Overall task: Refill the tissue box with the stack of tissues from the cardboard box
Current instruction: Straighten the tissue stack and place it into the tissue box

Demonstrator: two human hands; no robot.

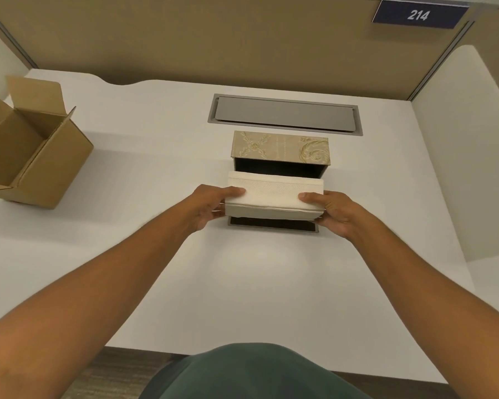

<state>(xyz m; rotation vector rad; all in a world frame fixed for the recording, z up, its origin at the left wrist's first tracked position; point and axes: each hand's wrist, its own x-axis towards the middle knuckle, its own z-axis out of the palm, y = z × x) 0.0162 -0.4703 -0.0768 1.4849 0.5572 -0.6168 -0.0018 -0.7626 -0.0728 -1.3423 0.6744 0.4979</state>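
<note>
Here the stack of tissues (274, 194) is pinched at its ends by the left hand (211, 207) and right hand (333, 214) above the open tissue box (281, 149), where uneven squeezing could buckle sheets against its rim

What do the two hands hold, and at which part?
The stack of tissues: left hand grips its left end, right hand its right end.

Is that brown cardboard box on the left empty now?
Apparently empty. The cardboard box has its flaps open and the visible inside shows only bare walls and floor; the near corner is hidden. The stack of tissues is out, held by both hands.
</note>
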